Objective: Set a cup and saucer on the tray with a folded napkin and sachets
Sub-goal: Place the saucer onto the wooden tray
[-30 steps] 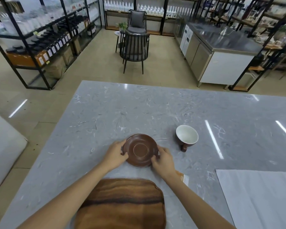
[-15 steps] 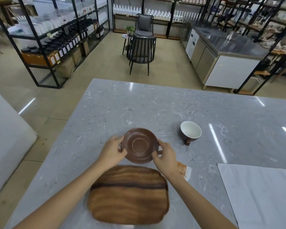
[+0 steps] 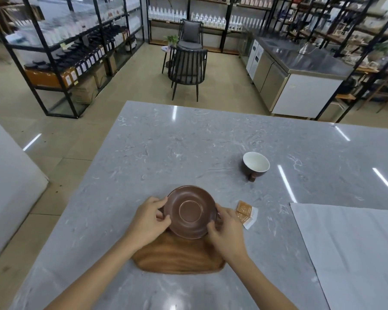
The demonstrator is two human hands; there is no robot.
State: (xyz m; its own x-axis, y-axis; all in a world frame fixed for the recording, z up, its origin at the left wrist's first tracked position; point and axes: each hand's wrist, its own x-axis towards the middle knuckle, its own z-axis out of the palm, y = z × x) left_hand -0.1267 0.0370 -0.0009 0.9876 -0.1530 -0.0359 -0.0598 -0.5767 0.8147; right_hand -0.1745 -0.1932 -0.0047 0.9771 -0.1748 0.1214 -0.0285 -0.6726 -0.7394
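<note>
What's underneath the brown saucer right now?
The far end of the wooden tray lies under the saucer, held by the left hand and right hand. That covered part is hidden.

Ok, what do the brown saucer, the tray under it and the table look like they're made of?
The round brown saucer looks like matte-glazed ceramic, with a smooth, dull sheen. The rounded brown tray looks like oiled wood with dark grain bands. The grey table looks like polished marble or quartz, veined, with mirrored lights.
</note>
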